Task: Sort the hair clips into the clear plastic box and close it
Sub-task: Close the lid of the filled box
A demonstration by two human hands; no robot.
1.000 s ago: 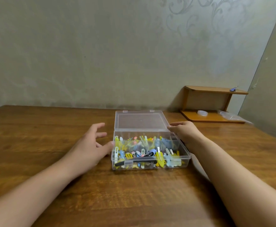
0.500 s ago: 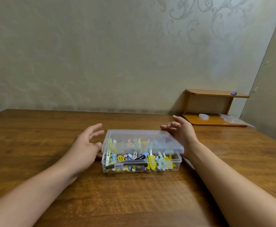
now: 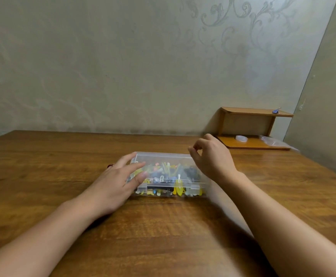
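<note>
Left hand (image 3: 116,179) flat on box lid (image 3: 163,168), fingers straight. Right hand (image 3: 213,158) loosely curled, holding nothing. Might not snap shut over piled clips (image 3: 178,186).

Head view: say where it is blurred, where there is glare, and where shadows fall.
Head view: the left hand is motion-smeared at its fingertips over the box; the clips read soft through the clear lid; the right hand is sharper; a dull sheen lies on the table near the camera; soft shadows sit under both forearms; the wide lens tilts the wall corner.
</note>
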